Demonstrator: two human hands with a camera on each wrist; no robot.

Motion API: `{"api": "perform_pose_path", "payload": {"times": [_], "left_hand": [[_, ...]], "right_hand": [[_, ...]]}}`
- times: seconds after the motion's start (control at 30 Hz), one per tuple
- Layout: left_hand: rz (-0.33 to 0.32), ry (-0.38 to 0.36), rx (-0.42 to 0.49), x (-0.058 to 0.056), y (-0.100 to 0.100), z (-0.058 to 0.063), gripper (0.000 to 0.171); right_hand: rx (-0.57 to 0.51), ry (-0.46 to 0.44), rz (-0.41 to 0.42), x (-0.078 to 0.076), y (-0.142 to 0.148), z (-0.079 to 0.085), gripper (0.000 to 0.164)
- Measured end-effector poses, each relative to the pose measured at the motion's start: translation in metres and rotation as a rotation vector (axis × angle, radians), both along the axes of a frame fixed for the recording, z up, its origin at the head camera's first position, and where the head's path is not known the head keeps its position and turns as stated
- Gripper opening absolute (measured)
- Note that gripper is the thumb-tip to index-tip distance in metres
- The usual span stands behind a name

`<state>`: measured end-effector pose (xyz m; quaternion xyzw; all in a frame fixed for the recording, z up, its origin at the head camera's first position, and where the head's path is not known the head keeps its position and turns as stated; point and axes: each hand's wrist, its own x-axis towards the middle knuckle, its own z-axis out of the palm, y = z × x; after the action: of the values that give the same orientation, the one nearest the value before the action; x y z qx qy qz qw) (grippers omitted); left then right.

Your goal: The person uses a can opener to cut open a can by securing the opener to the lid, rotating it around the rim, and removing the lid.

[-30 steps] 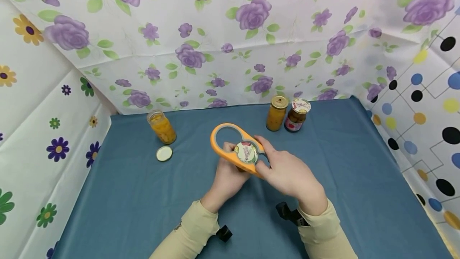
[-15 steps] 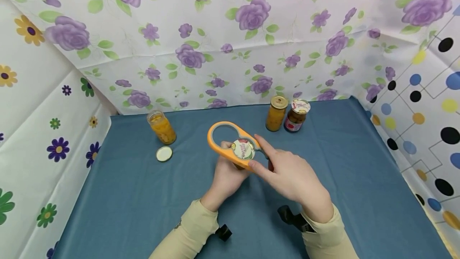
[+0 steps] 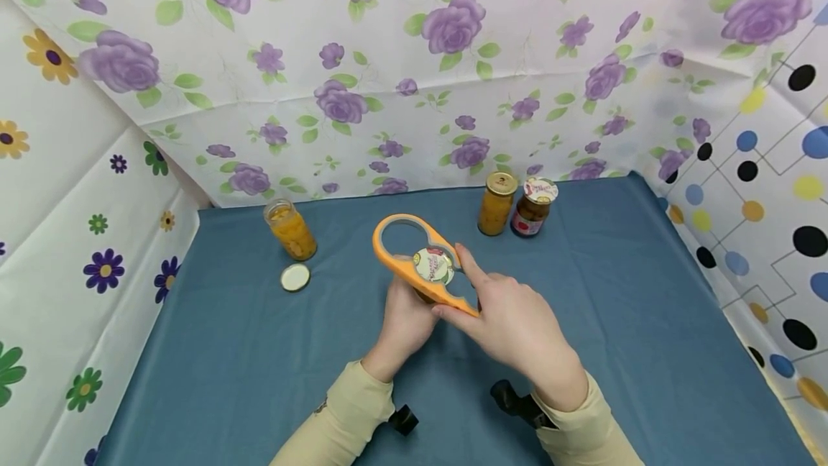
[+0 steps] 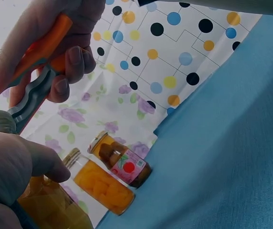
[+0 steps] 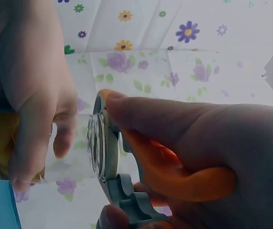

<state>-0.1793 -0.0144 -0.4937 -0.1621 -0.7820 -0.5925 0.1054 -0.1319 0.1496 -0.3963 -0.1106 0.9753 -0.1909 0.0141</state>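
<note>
My left hand (image 3: pixel 407 318) grips a glass jar (image 5: pixel 69 148) of yellow fruit, its fingers wrapped round the body. A printed lid (image 3: pixel 433 265) tops the jar, facing up toward the head view. Around this lid sits an orange jar opener (image 3: pixel 414 277) with grey toothed inner edges (image 5: pixel 129 198). Its handles lie in my right hand (image 3: pixel 517 315), forefinger along the far handle and thumb against the near one. In the right wrist view the opener's grey edge is right at the lid's rim. Most of the jar is hidden under the opener and left hand in the head view.
An uncapped jar of yellow fruit (image 3: pixel 294 236) stands at the back left, a loose lid (image 3: pixel 295 277) lying before it. At the back right are a gold-lidded jar (image 3: pixel 497 207) and a darker jar (image 3: pixel 532 211). Patterned cloth walls (image 3: pixel 388 128) border the blue tablecloth (image 3: pixel 272 372).
The opener and lid have shifted slightly left and away from me. My right thumb has slid lower along the near handle, and the handles stand wider apart than half a second ago.
</note>
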Motion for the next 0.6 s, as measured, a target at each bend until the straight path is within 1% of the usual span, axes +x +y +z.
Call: {"api": "perform_pose_path", "payload": {"times": [0.13, 0.2, 0.27, 0.3, 0.37, 0.47, 0.53, 0.6], "left_hand": [[0.01, 0.014, -0.021, -0.001, -0.001, -0.004, 0.054], [0.003, 0.01, -0.022, -0.001, -0.001, -0.003, 0.055], [-0.012, 0.005, -0.022, 0.0, -0.001, 0.0, 0.056], [-0.025, 0.001, -0.018, 0.0, -0.001, 0.002, 0.057], [-0.054, -0.007, -0.008, 0.003, -0.002, 0.012, 0.056], [-0.117, -0.028, 0.029, 0.007, -0.003, 0.026, 0.056], [-0.164, -0.04, 0.037, 0.01, -0.004, 0.034, 0.055], [-0.213, -0.048, 0.03, 0.009, -0.007, 0.036, 0.056]], "right_hand": [[0.006, 0.012, -0.009, 0.001, -0.002, 0.0, 0.091], [0.0, 0.015, -0.005, 0.001, -0.001, 0.0, 0.092], [-0.012, 0.017, 0.0, 0.001, 0.0, 0.002, 0.092], [-0.016, 0.017, 0.003, 0.001, 0.001, 0.003, 0.093], [-0.028, 0.018, 0.013, 0.001, 0.003, 0.004, 0.093], [-0.042, 0.028, 0.03, 0.001, 0.007, 0.005, 0.093], [-0.044, 0.035, 0.046, 0.002, 0.01, 0.005, 0.093], [-0.043, 0.04, 0.063, 0.002, 0.013, 0.006, 0.091]]}}
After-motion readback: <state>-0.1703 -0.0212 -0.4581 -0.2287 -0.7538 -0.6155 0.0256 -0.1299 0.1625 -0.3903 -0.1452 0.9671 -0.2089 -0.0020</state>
